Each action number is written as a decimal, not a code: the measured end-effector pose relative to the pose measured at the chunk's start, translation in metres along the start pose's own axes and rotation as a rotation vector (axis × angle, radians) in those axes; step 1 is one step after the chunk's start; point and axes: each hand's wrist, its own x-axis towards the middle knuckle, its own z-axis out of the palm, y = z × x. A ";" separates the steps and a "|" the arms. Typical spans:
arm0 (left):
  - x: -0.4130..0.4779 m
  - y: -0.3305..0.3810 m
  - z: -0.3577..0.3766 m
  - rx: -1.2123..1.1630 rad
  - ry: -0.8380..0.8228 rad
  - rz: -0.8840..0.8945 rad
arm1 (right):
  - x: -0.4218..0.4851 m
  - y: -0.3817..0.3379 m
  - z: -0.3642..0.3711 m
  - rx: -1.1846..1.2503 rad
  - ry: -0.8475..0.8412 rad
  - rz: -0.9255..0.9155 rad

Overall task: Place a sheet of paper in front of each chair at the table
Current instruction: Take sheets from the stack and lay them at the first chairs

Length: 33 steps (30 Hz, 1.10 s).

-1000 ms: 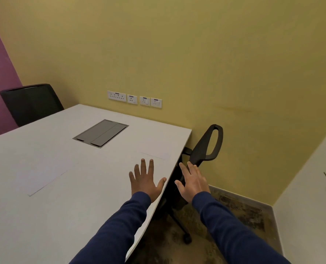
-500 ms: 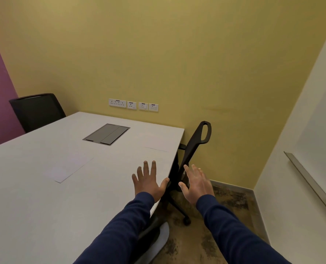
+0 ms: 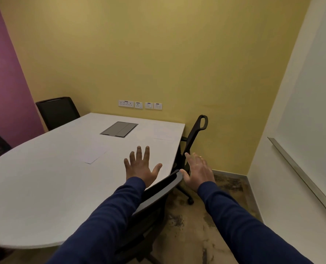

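Two hands, left [image 3: 141,166] | right [image 3: 198,171] | fingers spread, empty | paper sheet [image 3: 94,152] long axis diagonal

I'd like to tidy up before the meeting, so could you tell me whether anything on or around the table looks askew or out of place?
One sheet of paper lies skewed near the middle of the table, not squared up before any chair. The sheet by the right-hand chair looks straight. Both hands are empty.

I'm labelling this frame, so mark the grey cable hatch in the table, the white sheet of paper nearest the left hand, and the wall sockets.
Grey cable hatch [image 3: 119,129]: head view, lid centre.
White sheet of paper [image 3: 93,154]: head view, middle.
Wall sockets [image 3: 139,105]: head view, second plate.
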 end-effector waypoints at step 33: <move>-0.024 -0.571 -0.151 0.081 0.078 -0.156 | 0.016 -0.553 0.130 0.095 0.097 -0.067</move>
